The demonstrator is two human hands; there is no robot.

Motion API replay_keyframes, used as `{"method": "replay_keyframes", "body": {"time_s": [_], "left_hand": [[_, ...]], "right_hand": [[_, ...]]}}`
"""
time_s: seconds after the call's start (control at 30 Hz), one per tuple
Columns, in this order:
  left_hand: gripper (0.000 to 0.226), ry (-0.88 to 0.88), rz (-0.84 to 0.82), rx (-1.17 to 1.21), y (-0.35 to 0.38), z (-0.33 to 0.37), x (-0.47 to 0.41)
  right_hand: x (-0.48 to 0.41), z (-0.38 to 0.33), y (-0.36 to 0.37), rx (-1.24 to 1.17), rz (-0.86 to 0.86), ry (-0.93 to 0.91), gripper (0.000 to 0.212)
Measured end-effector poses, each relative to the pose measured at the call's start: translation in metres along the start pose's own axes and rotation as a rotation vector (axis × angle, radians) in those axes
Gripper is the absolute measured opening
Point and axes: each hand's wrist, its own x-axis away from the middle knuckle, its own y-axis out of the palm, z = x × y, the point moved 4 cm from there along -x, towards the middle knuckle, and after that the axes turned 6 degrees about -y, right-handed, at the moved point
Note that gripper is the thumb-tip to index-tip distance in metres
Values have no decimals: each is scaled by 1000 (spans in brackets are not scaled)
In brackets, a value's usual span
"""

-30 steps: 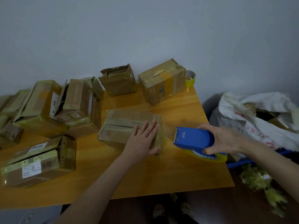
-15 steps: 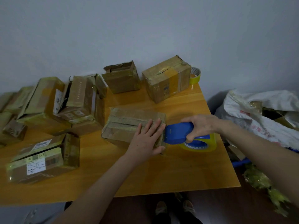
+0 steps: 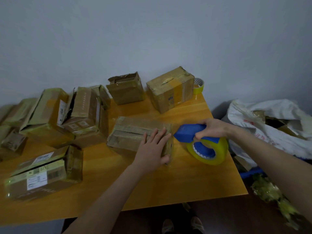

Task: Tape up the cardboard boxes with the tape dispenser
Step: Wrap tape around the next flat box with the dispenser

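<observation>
Presses box (image 3: 129, 131) with flat, straight-fingered left hand (image 3: 152, 146); grips tilted dispenser (image 3: 185, 133) in right hand (image 3: 211, 128), just beside box.

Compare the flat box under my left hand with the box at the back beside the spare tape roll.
The flat box is low and wide; the back box is taller and blockier. Your left hand presses on the flat box; nothing touches the back box. The flat box lies near the tape dispenser; the back box sits by the spare tape roll. Both are worn, taped brown cardboard.
</observation>
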Motion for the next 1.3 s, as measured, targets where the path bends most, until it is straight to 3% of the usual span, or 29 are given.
{"method": "replay_keyframes", "body": {"time_s": [0.1, 0.27, 0.47, 0.6, 0.73, 0.77, 0.83, 0.93, 1.03, 1.3], "left_hand": [[82, -112, 36, 83, -1, -1, 3], [85, -137, -15, -152, 13, -5, 4], [59, -49, -13, -179, 5, 1, 8], [36, -23, -91, -223, -4, 4, 16], [30, 75, -69, -121, -7, -18, 21], [31, 100, -56, -62, -7, -28, 23], [55, 58, -8, 59, -7, -45, 30], [88, -220, 21, 164, -4, -56, 35], [81, -256, -74, 126, 0, -54, 32], [78, -14, -191, 121, -23, -110, 14]], "right_hand": [[7, -5, -12, -109, 140, -29, 38], [7, -2, -12, -222, 362, 29, 40], [10, -13, 9, -258, 467, -8, 47], [13, -18, 13, -224, 481, -15, 46], [15, -20, 9, -189, 490, -24, 48], [14, -20, 8, -179, 491, -30, 49], [10, -24, 5, -171, 492, -46, 51], [1, -33, 7, -174, 456, -84, 61], [-8, -42, 12, -195, 406, -86, 65], [-5, -74, -10, -123, 285, -126, 50]]}}
